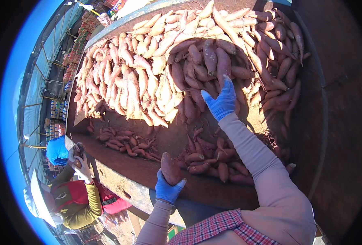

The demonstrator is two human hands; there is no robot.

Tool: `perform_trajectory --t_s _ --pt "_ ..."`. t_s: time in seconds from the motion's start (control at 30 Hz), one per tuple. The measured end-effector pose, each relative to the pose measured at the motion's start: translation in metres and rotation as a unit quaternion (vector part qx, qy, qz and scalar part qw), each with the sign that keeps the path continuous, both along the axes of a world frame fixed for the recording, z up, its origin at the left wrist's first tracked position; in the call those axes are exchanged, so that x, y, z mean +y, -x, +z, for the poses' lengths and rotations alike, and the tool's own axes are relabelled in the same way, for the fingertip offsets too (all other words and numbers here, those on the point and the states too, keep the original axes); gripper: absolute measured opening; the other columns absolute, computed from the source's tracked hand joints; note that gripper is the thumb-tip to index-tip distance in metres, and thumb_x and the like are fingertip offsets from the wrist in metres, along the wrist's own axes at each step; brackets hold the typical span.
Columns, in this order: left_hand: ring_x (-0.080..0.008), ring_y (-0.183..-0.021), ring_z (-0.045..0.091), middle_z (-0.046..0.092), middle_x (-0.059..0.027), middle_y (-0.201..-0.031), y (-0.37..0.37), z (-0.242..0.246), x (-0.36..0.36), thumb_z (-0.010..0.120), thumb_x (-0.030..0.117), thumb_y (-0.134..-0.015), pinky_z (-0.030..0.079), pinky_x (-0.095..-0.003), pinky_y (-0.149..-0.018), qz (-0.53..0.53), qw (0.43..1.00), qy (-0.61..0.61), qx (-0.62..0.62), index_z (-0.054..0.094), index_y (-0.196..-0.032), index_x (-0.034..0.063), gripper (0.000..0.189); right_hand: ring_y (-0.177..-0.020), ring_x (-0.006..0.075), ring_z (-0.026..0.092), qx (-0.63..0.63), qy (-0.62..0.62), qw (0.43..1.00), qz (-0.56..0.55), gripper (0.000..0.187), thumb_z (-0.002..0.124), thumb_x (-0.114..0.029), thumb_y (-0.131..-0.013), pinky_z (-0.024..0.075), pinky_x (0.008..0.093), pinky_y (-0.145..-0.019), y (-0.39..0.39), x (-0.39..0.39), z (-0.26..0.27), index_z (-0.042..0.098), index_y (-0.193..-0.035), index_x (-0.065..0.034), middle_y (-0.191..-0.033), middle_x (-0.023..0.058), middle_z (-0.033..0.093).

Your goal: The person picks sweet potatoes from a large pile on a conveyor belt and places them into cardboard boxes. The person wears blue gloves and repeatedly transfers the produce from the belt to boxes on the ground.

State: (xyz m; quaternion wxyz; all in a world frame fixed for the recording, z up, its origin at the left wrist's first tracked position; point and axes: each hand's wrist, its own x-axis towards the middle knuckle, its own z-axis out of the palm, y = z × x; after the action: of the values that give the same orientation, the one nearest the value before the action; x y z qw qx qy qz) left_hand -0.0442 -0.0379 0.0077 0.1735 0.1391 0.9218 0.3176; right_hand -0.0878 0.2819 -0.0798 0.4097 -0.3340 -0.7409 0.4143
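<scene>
My left hand [168, 188], in a blue glove, grips a thick reddish sweet potato [170, 169] just above the near edge of a large bin [124, 167]. My right hand [222, 99], gloved the same way, stretches over the main heap of sweet potatoes [132, 82]. Its thumb is spread from the fingers, and the fingertips touch the lower end of a long purplish sweet potato [224, 62] lying in shadow on the heap. Below that arm lies a looser group of sweet potatoes [211, 159] with stringy roots.
Small sweet potatoes [126, 142] lie along the near left side. A high, dark bin wall [337, 92] rises on the right. At left a co-worker [77, 199] in a white hat holds a dark item in gloved hands. Stacked boxes [57, 108] stand beyond.
</scene>
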Motion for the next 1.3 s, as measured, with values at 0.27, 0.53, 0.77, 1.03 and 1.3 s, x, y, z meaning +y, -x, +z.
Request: perform_trajectory --t_s 0.27,0.53,0.77,1.03,1.3 --pt "-0.0296 -0.103 0.059 0.057 -0.0196 -0.113 0.005 0.008 0.017 0.083 0.038 -0.057 0.049 -0.0376 -0.085 -0.018 0.999 0.028 0.038 0.038 -0.126 0.0028 0.089 -0.082 0.0269 0.061 -0.030 0.418 0.907 0.035 0.067 0.076 -0.035 -0.070 0.0505 0.0401 -0.064 0.038 0.113 -0.116 0.043 -0.120 -0.0070 -0.085 0.0134 0.060" --pt "-0.0367 -0.098 0.060 0.059 -0.0240 -0.109 0.007 0.005 0.006 0.081 0.047 -0.056 0.050 -0.0412 -0.081 0.007 0.999 0.035 0.013 0.036 -0.128 0.0026 0.095 -0.049 0.0197 0.051 0.144 0.681 0.686 0.212 0.031 0.068 -0.025 -0.080 0.0374 0.0299 -0.034 -0.069 0.003 -0.007 0.049 -0.101 -0.0107 -0.064 0.0054 0.051" --pt "-0.0266 -0.105 0.053 0.053 -0.0159 -0.117 0.005 0.006 -0.023 0.074 0.034 -0.071 0.044 -0.0367 -0.091 0.065 0.857 -0.487 -0.155 0.037 -0.131 0.0018 0.078 -0.072 0.0208 0.059 0.030 0.534 0.754 0.380 0.051 0.070 -0.021 -0.078 0.0498 0.0314 -0.058 -0.126 -0.102 0.102 0.046 -0.118 -0.0010 -0.088 0.0111 0.057" --pt "-0.0293 -0.107 0.055 0.057 -0.0125 -0.118 -0.062 0.036 -0.134 0.064 0.044 -0.076 0.043 -0.0423 -0.096 0.059 0.431 -0.842 -0.319 0.044 -0.128 0.0049 0.068 -0.103 0.0225 0.054 -0.055 -0.052 0.854 0.515 0.072 0.077 -0.016 -0.070 0.0456 0.0301 -0.088 -0.169 -0.269 0.149 0.041 -0.131 -0.0009 -0.115 0.0123 0.048" --pt "-0.0271 -0.103 0.056 0.057 -0.0118 -0.117 -0.136 0.018 -0.304 0.059 0.060 -0.072 0.044 -0.0386 -0.093 0.081 0.364 -0.915 -0.153 0.046 -0.128 0.0037 0.080 -0.108 0.0245 0.052 -0.102 -0.074 0.810 0.573 0.055 0.073 -0.019 -0.075 0.0430 0.0335 -0.092 -0.145 -0.341 0.132 0.049 -0.121 -0.0003 -0.114 0.0130 0.053"
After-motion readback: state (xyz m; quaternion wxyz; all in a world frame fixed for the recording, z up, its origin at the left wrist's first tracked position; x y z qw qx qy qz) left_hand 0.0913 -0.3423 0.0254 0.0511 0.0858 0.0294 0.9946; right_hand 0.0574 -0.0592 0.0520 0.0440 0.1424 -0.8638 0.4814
